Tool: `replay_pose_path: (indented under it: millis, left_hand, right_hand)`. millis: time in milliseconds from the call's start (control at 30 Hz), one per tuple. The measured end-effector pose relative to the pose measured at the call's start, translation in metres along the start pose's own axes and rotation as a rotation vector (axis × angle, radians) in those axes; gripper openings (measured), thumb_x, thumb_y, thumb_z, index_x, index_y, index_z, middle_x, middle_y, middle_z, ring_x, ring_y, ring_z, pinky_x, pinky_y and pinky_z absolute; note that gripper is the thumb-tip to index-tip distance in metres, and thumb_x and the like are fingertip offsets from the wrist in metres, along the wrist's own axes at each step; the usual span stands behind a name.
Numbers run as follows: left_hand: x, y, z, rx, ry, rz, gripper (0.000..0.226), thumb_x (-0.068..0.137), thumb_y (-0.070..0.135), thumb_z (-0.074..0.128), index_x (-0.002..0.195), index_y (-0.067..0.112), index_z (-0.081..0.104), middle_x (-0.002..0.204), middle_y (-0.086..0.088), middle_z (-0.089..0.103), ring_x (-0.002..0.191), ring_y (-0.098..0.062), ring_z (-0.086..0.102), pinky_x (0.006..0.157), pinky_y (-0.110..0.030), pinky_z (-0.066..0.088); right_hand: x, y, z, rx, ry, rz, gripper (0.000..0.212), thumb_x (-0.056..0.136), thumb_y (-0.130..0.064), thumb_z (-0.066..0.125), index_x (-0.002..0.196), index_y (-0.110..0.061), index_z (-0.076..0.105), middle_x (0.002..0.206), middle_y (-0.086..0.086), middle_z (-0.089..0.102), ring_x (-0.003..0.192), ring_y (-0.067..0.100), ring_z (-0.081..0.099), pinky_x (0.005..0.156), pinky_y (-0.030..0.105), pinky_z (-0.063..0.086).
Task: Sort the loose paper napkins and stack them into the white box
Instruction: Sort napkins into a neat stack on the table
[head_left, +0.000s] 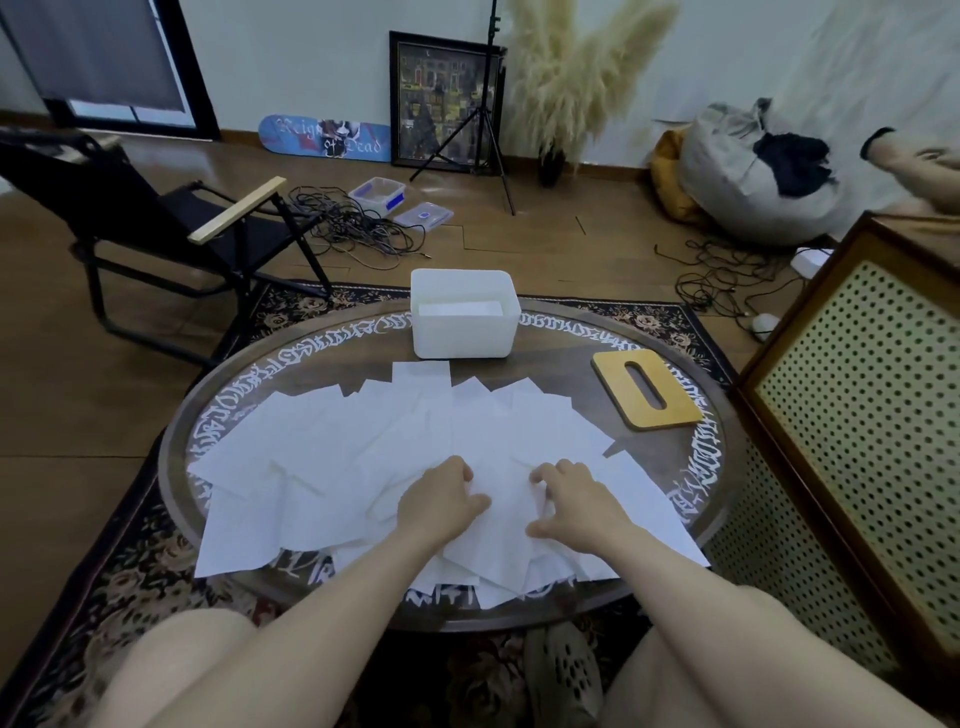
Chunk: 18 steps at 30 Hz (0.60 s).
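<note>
Both hands, left hand (441, 499) and right hand (571, 499), fingers curled, pinch napkins (332, 447) at 6 o'clock, gathering them; white box (464, 332) waits at 12.

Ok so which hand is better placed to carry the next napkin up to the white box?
Neither by much. The white box sits straight ahead, about centred between both hands. Slight edge to the left hand, a touch nearer the box's line. The right hand also rests on the napkins, nearer the wooden lid.
</note>
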<state>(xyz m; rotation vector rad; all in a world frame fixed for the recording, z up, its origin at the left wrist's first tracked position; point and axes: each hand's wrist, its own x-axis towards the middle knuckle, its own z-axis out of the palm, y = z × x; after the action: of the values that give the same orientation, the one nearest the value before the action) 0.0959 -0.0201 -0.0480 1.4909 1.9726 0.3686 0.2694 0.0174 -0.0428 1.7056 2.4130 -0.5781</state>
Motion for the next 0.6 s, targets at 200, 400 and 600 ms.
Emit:
replay_pose_path:
  millis: [200,400,600]
  left_hand:
    - [0.008,0.006,0.007,-0.124,-0.007,-0.04,0.018,0.084,0.029,0.062,0.096,0.019,0.053,0.093,0.004,0.055,0.089,-0.018,0.057,0.074,-0.032,0.045]
    - [0.012,0.0,-0.003,-0.279,0.088,-0.004,0.011,0.084,0.025,0.063,0.074,0.023,0.058,0.076,0.005,0.059,0.08,-0.02,0.061,0.065,-0.029,0.042]
    - [0.007,-0.006,-0.012,-0.616,0.154,-0.06,0.013,0.084,0.017,0.066,0.078,0.005,0.065,0.063,-0.002,0.055,0.064,-0.022,0.051,0.065,-0.033,0.041]
  right_hand:
    - [0.002,0.003,-0.002,0.103,-0.009,0.013,0.059,0.083,-0.04,0.067,0.134,-0.023,0.042,0.124,0.001,0.046,0.12,0.019,0.04,0.091,0.032,0.041]
    - [0.001,0.002,-0.006,0.24,0.047,0.089,0.057,0.087,-0.049,0.06,0.133,-0.02,0.045,0.118,-0.001,0.053,0.114,0.018,0.048,0.096,0.034,0.041]
    - [0.0,-0.008,-0.013,0.724,-0.042,0.166,0.046,0.086,-0.055,0.06,0.108,-0.015,0.058,0.096,-0.002,0.061,0.082,0.009,0.056,0.074,0.023,0.043]
